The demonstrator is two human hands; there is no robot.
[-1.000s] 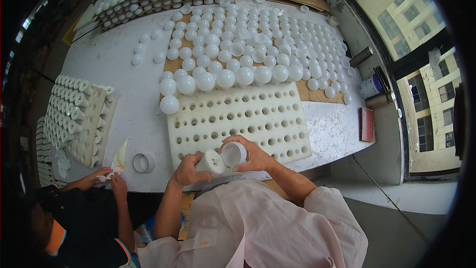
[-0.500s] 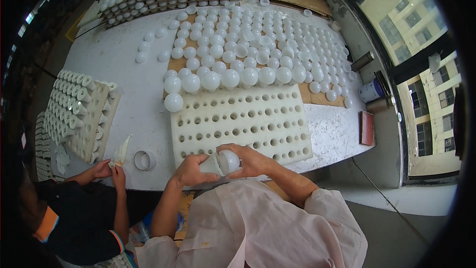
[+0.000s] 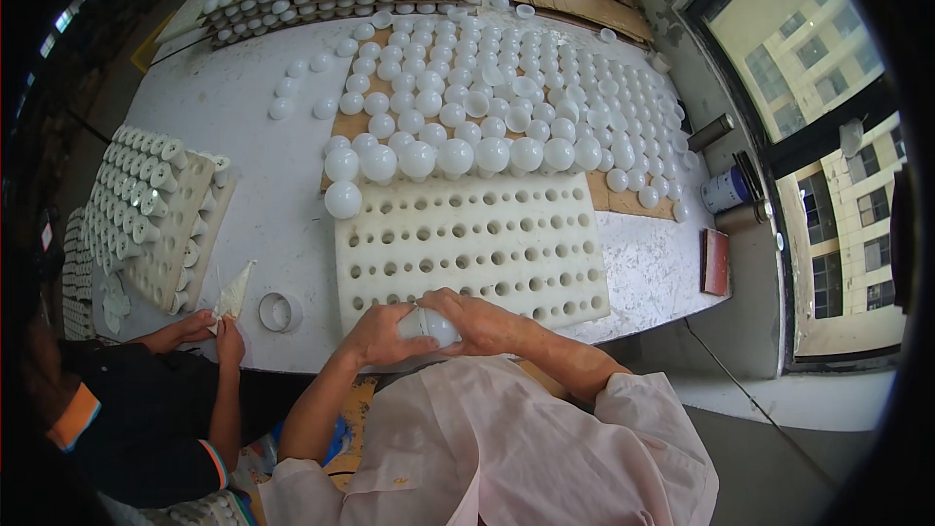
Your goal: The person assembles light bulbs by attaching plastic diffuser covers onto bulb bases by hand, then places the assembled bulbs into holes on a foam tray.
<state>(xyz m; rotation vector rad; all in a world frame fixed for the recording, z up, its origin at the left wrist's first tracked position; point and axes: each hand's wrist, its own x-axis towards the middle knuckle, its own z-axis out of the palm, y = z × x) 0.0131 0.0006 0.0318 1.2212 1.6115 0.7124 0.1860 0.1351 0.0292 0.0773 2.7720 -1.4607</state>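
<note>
My left hand (image 3: 375,335) is closed around a white bulb base (image 3: 412,322), close to the table's front edge. A white dome-shaped bulb cover (image 3: 441,330) sits in my right hand (image 3: 479,321), its rim against the base. My fingers hide most of the joint between the two. Just beyond my hands lies a white foam board (image 3: 404,250) with rows of round holes. Along its far edge stands a row of white round bulbs (image 3: 456,156).
Many white domes (image 3: 429,102) cover a cardboard sheet (image 3: 623,203) behind the board. At left, foam racks hold white bases (image 3: 146,180). A co-worker's hands (image 3: 216,323) hold a cone-shaped bag (image 3: 234,290) beside a white ring-shaped container (image 3: 280,313). A can (image 3: 723,191) stands near the window.
The base and the dome, tilted and partly apart before, are now brought together. My right hand has closed in toward my left.
</note>
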